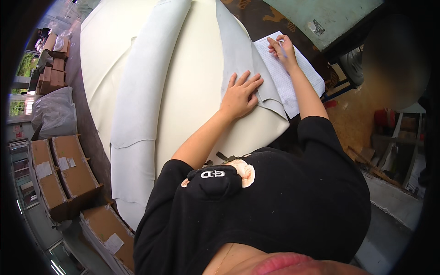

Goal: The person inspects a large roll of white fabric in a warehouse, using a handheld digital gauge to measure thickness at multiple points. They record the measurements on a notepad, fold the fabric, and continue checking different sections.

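Note:
My left hand [240,95] lies flat with fingers spread on a pale grey folded-over flap [236,50]. That flap belongs to a large cream sheet [197,68], which looks like leather and covers most of the table. Just to the right, my right hand [285,56] is closed around a slim pale-violet pen [283,51] above a ruled, written-on paper [305,82]. Part of the paper's left edge is beside or under the grey flap. I cannot tell whether the pen tip touches the paper.
Another long grey fold [142,82] runs along the sheet's left part. Taped cardboard boxes [73,165] and a clear plastic bag [55,110] are at the left. A pale green panel [325,18] is at the far right, and a red container [384,118] stands lower right.

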`<state>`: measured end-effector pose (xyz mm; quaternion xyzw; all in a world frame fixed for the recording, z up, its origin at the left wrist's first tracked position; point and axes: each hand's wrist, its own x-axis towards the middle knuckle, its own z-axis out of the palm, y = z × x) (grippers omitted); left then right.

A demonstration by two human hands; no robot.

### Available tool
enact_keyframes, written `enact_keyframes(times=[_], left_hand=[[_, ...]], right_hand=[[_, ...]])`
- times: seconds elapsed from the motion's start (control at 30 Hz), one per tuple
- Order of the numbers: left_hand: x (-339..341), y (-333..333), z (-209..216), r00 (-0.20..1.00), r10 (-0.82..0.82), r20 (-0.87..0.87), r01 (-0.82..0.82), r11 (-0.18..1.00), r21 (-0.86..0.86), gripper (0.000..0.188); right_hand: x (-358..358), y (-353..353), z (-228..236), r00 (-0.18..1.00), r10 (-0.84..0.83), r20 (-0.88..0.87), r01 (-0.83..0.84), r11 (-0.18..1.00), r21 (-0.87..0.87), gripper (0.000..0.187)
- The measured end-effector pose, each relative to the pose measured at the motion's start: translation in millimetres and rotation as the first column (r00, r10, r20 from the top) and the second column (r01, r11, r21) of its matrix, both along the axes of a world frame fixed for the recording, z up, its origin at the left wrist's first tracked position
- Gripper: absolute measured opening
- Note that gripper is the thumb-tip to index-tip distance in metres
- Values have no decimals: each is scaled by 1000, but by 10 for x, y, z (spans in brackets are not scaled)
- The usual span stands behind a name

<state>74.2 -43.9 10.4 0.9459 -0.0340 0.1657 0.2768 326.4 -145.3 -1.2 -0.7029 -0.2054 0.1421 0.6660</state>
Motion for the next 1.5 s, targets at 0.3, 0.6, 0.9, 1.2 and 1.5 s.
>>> enact_keyframes(times=[0.3,0.6,0.9,1.2,1.5], left_hand=[[2,12,-10,1000,1,-6,-1,999,-41,54],[13,2,-19,1000,1,0,-1,999,-48,54],[19,2,-13,1000,1,-5,-2,999,-43,54],[7,-3,8,1000,-3,-20,2,999,-53,54],[13,-4,8,1000,-1,10,2,999,-47,52]], right_hand=[[-165,21,-127,963,-127,237,144,988,-53,34],[-164,-29,-159,934,-106,340,178,966,-188,33],[-178,-16,-142,931,-92,354,181,957,-226,31],[-153,-9,-171,912,-142,384,238,947,-216,30],[-132,-16,-195,911,-145,386,245,943,-224,29]])
